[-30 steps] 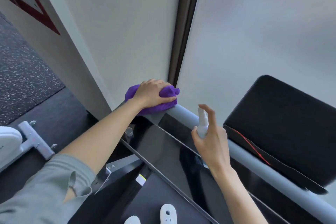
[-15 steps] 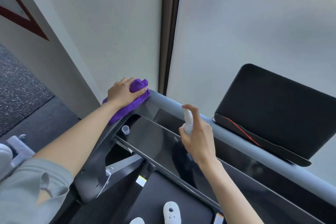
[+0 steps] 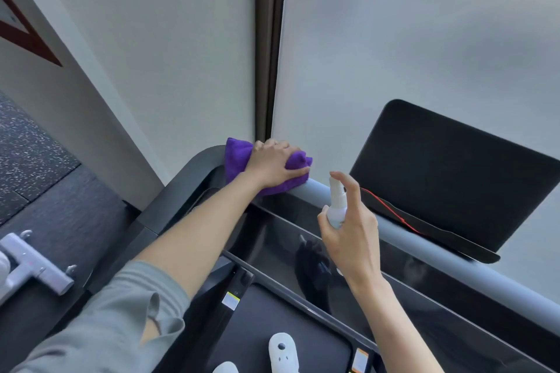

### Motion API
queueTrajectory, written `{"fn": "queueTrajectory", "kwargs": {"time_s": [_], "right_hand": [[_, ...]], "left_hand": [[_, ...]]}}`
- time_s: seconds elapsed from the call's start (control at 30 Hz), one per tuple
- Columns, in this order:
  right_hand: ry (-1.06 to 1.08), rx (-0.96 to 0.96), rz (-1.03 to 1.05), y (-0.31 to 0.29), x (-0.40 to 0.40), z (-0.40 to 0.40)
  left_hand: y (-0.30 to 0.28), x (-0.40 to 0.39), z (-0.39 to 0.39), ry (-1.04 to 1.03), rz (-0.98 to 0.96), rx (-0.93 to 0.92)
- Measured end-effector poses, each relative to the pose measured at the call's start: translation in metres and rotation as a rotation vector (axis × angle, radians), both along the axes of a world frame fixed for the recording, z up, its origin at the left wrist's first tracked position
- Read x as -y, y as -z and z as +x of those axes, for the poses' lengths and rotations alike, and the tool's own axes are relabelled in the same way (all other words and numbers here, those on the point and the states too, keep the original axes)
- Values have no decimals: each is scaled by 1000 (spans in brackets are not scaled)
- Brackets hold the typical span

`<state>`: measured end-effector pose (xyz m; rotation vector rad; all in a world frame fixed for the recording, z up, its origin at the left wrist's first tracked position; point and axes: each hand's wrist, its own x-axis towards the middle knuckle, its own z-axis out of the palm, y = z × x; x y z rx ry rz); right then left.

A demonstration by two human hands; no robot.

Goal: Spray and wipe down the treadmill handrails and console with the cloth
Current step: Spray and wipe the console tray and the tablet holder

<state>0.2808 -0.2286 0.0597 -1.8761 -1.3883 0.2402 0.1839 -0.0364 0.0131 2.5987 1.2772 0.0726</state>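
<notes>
Left hand point(image 3: 272, 165) is pressing a bunched purple microfibre cloth point(image 3: 239, 157) onto the grey tubular front handrail point(image 3: 430, 248), fingers curled over the fabric and gripping it against the bar at its left bend, where grey tube is meeting the dark side arm point(image 3: 169, 206).

Rail's long axis is running from that bend down toward lower right, so unwiped tube is lying to the right of the cloth; left hand is the nearer 1 for that sweep.

Right hand point(image 3: 351, 230) is hovering just short of the rail, wrapping a small white spray bottle point(image 3: 337, 204), index finger arching over the nozzle, aiming at the bar.

Black angled console panel point(image 3: 454, 172) is standing behind the rail, farther right, well apart from both hands.
</notes>
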Motion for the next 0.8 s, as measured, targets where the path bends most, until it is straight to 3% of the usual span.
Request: {"fn": "queueTrajectory", "kwargs": {"time_s": [0.23, 0.37, 0.53, 0.63, 0.8], "right_hand": [[-3, -14, 37, 0, 9, 5], [-52, -3, 1, 6, 8, 0], [-156, 62, -101, 20, 13, -13], [-263, 101, -164, 29, 13, -26], [-338, 99, -187, 31, 0, -39]], "left_hand": [[34, 63, -14, -177, 189, 377], [26, 46, -20, -173, 221, 334], [1, 2, -29, -13, -18, 120], [0, -14, -45, 104, -127, 152], [5, -16, -50, 128, -100, 181]]}}
